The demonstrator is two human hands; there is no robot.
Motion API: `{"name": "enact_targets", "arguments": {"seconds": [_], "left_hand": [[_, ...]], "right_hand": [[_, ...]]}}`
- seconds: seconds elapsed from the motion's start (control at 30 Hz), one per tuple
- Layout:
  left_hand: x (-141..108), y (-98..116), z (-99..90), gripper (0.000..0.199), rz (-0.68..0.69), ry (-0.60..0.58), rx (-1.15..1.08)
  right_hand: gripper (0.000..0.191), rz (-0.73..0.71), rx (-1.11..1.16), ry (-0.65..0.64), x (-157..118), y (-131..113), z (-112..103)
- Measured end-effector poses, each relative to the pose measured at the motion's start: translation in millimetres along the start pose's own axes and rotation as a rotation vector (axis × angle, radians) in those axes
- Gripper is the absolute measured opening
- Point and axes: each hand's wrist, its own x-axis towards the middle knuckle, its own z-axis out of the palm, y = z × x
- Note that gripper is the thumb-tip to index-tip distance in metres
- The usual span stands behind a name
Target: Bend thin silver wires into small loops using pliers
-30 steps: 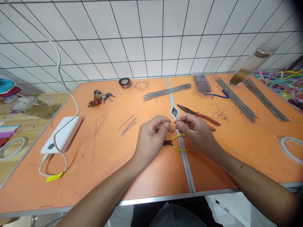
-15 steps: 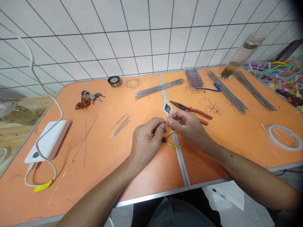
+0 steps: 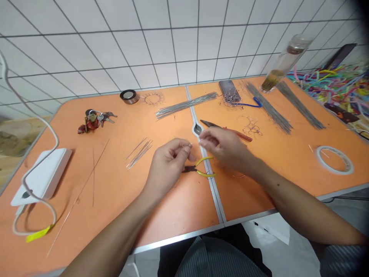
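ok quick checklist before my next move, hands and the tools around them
1. Left hand: fingertips pinched together, but whether they hold a fine wire: cannot tell.
2. Right hand: raised above the table and blurred, so whether it holds anything: cannot tell.
3. Yellow-handled pliers: lying on the table just beside the left hand, seemingly within easy reach: ok.
4. Red-handled pliers: lying beyond the right hand, handles unobstructed: ok.
5. Bundle of straight wires: lying well away from both hands: ok.
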Motion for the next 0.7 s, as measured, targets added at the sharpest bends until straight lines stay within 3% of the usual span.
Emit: {"name": "enact_targets", "arguments": {"seconds": [0.07,0.1,0.3,0.4,0.57,0.7], "left_hand": [[6,2,-7.1,0.009,0.020,0.088,-0.053],[9,3,-11.1,0.010,0.028,0.122,-0.087],[24,0,-27.6,0.004,0.013,0.232,-0.248],[25,-1,-28.6,0.004,0.035,0.254,-0.263],[20,5,-25.5,0.007,0.145,0.311,-0.175],[15,10,-22.8,0.008,0.186,0.328,-0.138]], "right_hand": [[0.012,0.000,-0.241,0.158,3,9,-11],[0.011,-0.007,-0.325,0.174,4,13,-15],[0.010,-0.225,-0.403,-0.172,-7,8,-5],[0.026,-0.314,-0.605,-0.277,-18,-5,7],[0.013,-0.321,-0.804,-0.336,-23,-13,18],[0.008,-0.374,-0.815,-0.272,-23,-10,28]]}}
